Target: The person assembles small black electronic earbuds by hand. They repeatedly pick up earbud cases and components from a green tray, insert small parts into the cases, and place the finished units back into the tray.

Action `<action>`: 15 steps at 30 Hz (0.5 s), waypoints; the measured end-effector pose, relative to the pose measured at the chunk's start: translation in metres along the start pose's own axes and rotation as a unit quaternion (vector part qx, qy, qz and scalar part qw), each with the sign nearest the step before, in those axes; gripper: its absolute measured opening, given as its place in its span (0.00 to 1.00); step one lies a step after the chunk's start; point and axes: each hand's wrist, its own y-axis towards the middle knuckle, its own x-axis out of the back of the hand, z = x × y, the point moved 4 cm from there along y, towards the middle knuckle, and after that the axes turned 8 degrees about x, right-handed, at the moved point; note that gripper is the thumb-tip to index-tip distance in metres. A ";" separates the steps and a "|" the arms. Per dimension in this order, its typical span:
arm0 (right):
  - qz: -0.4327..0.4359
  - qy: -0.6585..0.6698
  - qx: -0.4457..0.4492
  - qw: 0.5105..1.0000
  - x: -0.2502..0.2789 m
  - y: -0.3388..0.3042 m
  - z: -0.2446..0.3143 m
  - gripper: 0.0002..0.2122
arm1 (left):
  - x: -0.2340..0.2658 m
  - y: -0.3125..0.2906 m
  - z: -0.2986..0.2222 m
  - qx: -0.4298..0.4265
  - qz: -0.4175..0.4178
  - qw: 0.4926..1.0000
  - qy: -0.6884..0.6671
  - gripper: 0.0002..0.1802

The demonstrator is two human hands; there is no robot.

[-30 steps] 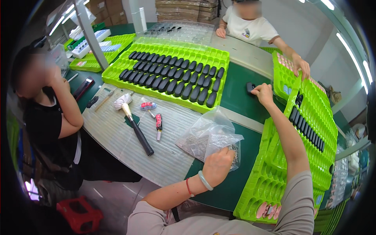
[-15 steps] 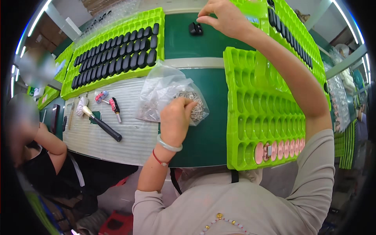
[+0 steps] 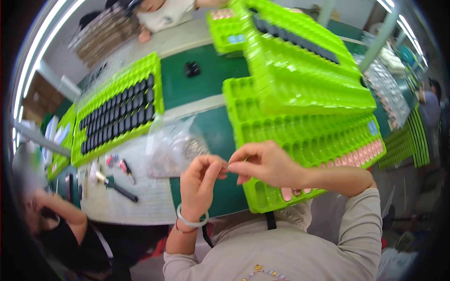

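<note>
My left hand point(image 3: 200, 181) and my right hand point(image 3: 268, 164) meet fingertip to fingertip in front of my body, beside the near corner of a see-through plastic bag point(image 3: 164, 157). Both are closed in a pinch; whatever they hold is too small and blurred to make out. Small silvery metal pins point(image 3: 193, 148) lie heaped in the bag. Just right of my hands, under my right forearm, lies a green moulded tray point(image 3: 257, 194) with a row of pink oval pieces point(image 3: 358, 155). Farther off, a small black part point(image 3: 191, 69) sits on the green table point(image 3: 176, 91).
A green tray point(image 3: 157, 63) with rows of black oval pieces point(image 3: 136, 105) stands at the left. A black-handled tool point(image 3: 121, 191) and small red-handled tools point(image 3: 125, 167) lie on a white mat point(image 3: 154, 206). Another green tray point(image 3: 300, 70) overlaps the right one. People sit at left and across.
My left hand has come out of the bag of pins. My right hand has come back from near the black part to meet it. The view has shifted, showing a person across the table.
</note>
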 end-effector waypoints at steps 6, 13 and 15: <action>0.001 0.089 -0.044 0.995 0.021 -0.034 -0.013 0.10 | -0.037 -0.008 0.005 -0.046 0.034 0.998 0.009 0.06; -0.056 0.138 -0.040 0.988 0.049 -0.078 -0.022 0.12 | -0.081 -0.004 0.002 -0.029 0.091 0.995 0.040 0.06; -0.080 0.141 -0.054 0.985 0.061 -0.088 -0.019 0.12 | -0.094 -0.002 0.002 -0.004 0.103 0.994 0.036 0.06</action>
